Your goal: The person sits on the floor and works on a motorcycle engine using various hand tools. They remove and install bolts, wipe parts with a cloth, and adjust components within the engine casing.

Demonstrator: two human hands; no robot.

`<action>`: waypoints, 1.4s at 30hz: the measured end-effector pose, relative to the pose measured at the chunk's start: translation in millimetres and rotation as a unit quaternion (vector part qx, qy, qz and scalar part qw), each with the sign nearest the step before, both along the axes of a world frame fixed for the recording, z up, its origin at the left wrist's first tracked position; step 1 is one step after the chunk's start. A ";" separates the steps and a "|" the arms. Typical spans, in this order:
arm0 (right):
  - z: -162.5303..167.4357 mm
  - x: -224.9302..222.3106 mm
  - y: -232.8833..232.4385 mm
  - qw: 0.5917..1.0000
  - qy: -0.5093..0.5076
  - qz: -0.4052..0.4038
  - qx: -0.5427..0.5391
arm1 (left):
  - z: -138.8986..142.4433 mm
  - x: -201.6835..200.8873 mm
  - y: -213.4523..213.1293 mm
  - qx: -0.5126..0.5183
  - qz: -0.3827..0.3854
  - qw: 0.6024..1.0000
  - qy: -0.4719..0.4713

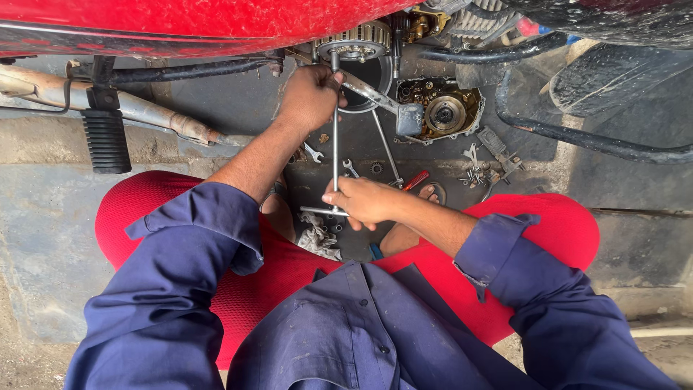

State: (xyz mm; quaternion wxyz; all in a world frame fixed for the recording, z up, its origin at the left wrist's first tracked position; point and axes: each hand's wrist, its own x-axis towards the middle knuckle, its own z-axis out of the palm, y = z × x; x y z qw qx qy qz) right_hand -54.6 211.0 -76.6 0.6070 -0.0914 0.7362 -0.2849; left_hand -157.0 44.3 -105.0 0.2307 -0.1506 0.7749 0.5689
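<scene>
1. Crouched beside a red motorcycle (180,22) with its engine side opened: clutch assembly (355,45) exposed at the top, taken here as the landmark.
2. Running straight down from the clutch assembly, a long T-handle wrench (335,144), socket end seated at the hub, crossbar at the bottom.
3. Left hand (312,97) just below the clutch assembly, wrapped around the upper shaft, apparently steadying it on the fastener.
4. Right hand (364,201) well below the clutch assembly, clenched on the crossbar, placed to turn it.
5. Right of the clutch assembly, a removed engine cover (442,110) lying inside-up on the floor; below that, scattered bolts and small parts (476,172).
6. Between the two hands, loose spanners (349,167) and a red-handled screwdriver (415,180) on the ground.
7. Step in hand, by judgement: turning a fastener at the clutch hub, loosening or tightening not discernible.
8. Next move likely calls for keeping the shaft square to the hub under the left hand while twisting the crossbar, with firm seating to avoid slipping off.
</scene>
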 end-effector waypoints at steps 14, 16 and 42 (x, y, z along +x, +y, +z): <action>-49.7 41.4 -3.7 0.971 0.033 -0.162 -0.175 | -9.1 -4.2 -7.8 0.126 0.040 0.988 -0.075; -33.8 32.8 -3.3 0.970 0.233 0.041 -0.052 | -10.5 -7.2 -10.1 0.139 0.038 0.986 -0.079; -28.9 23.6 -2.7 0.896 -0.083 -0.160 -0.405 | -3.4 41.6 25.8 0.225 0.222 0.936 -0.156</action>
